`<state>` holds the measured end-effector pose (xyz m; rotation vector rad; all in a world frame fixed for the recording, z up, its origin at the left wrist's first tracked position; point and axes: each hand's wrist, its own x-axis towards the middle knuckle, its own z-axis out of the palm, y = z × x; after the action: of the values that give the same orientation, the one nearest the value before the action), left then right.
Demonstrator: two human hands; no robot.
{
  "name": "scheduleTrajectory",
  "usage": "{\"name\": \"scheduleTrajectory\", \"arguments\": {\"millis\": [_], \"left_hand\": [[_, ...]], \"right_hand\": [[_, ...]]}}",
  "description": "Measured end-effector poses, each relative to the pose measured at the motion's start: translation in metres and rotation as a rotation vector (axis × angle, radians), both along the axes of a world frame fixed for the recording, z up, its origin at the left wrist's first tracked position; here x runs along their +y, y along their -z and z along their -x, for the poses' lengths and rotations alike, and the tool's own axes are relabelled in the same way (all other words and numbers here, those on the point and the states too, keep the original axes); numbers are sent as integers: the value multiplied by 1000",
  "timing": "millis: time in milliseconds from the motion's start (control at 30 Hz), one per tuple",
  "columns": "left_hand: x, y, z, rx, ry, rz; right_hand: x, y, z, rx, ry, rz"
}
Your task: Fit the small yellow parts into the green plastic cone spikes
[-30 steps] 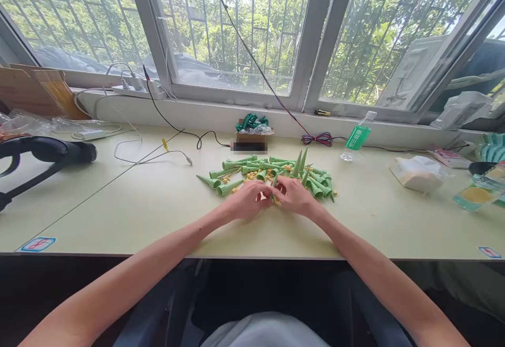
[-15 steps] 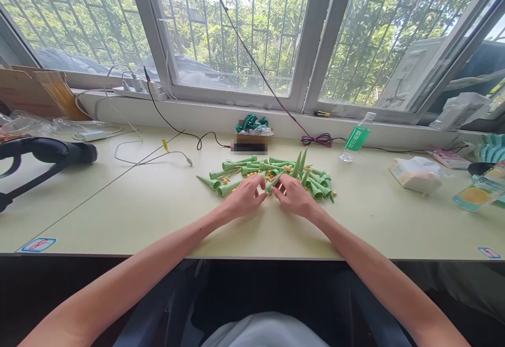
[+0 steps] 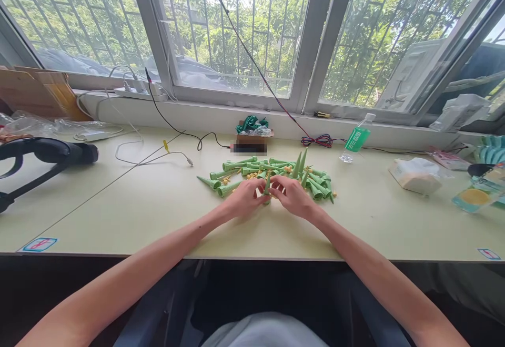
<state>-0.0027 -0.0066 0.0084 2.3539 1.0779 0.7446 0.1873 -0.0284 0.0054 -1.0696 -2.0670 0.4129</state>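
Observation:
A small green plastic cone (image 3: 267,185) stands upright, tip up, between my two hands near the front of a pile. My left hand (image 3: 249,197) is closed on the cone from the left, thumb low by its base. From the right, the bent fingers and thumb of my right hand (image 3: 290,194) pinch the same cone; their exact contact is partly hidden. Behind and around my hands lies the pile of green cones (image 3: 315,188), mostly on their sides, with small yellow pieces (image 3: 226,179) among them. A few cones stand upright (image 3: 296,166) just beyond my right hand.
Behind the pile sits a small open cardboard box (image 3: 254,141) with green wrapping. A water bottle (image 3: 356,139) and a tissue pack (image 3: 418,175) are to the right. Leftward lie a white cable (image 3: 158,156) and a black headset (image 3: 47,152). The table's front edge (image 3: 268,258) runs beneath my forearms.
The cone between my hands has gone from tilted to the right to upright. My right fingers have shifted slightly around it; the pile looks the same.

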Motion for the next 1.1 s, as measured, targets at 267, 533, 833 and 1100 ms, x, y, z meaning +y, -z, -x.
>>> {"name": "scheduleTrajectory", "arguments": {"millis": [267, 533, 833, 1100], "left_hand": [[6, 2, 0, -118, 48, 127], [4, 2, 0, -152, 62, 195], [6, 6, 1, -146, 21, 124], [8, 2, 3, -111, 71, 135]], "right_hand": [[0, 1, 0, 6, 8, 9], [0, -1, 1, -12, 15, 4], [0, -1, -1, -42, -20, 10], [2, 2, -3, -172, -52, 32]]}}
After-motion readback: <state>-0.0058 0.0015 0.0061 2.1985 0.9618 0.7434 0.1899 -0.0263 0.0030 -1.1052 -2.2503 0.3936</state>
